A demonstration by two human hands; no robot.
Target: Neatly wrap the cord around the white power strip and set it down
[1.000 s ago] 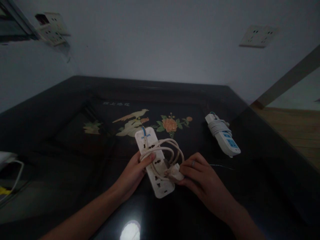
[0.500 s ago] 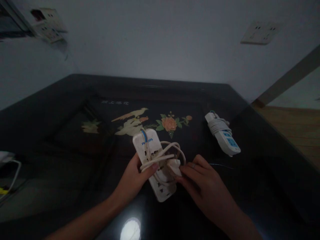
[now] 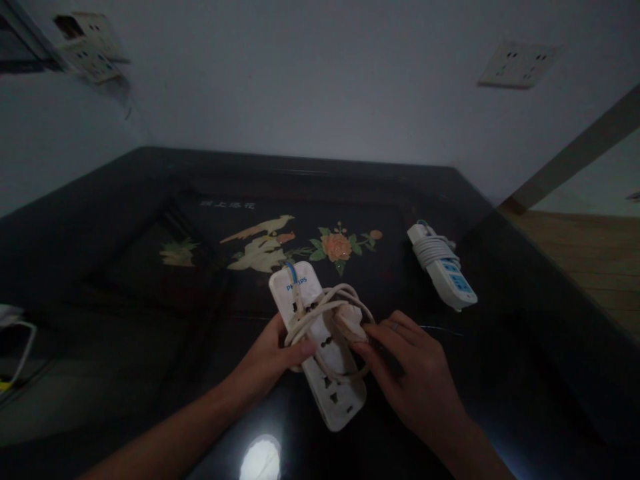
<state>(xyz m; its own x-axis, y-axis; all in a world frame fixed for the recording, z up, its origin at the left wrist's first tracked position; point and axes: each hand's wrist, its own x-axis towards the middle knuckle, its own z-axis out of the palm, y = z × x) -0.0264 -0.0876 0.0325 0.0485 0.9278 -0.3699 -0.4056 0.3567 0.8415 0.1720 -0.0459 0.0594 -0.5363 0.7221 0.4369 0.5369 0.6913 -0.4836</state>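
A white power strip with blue lettering near its upper end is tilted over the dark table. My left hand is closed round its left side, the thumb pressing on the white cord looped across its face. With my right hand, which wears a ring, I pinch the cord's white plug over the strip's right side. Loops of cord hang around the plug and below it. The fingers under the strip are hidden.
A second white power strip with blue sockets, its cord wound round it, lies on the table to the right. The tabletop carries a bird-and-flower picture. Wall sockets are on the back wall. A white cable shows at far left.
The power strip's lower end has moved down and to the right, baring more of its sockets. The plug has shifted slightly up, and the cord loops lie differently. Both hands keep their hold.
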